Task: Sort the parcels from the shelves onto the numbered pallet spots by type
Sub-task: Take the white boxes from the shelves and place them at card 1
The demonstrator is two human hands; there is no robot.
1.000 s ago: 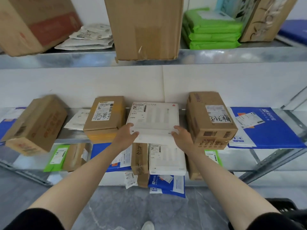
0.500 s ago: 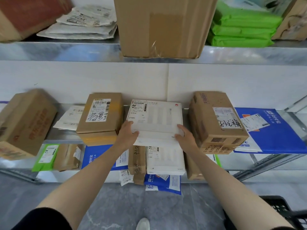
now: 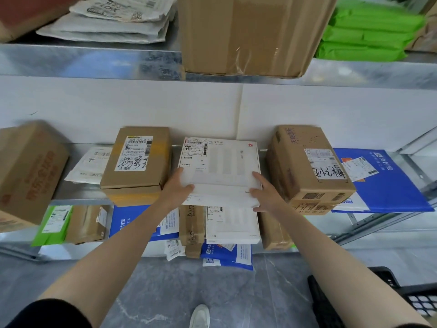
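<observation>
Flat white box (image 3: 222,162) gripped at its near corners on the middle shelf (image 3: 78,194), between two brown cartons.

The box is grasped by the left hand (image 3: 178,188) at the near-left corner and by the right hand (image 3: 264,192) at the near-right corner, with fingers laid over the top. A skewed pull is judged the main risk: the left carton (image 3: 139,162) and the right carton (image 3: 305,166) lie just beside its edges and could be dragged off the shelf lip, which both already overhang. A smooth lid held only at the corners could also slip. Little room is left at either side. Overhead, space is limited by the upper shelf (image 3: 94,60) and its overhanging large carton (image 3: 248,34). The near side, towards the body, is open. No pallet spots are seen.
</observation>
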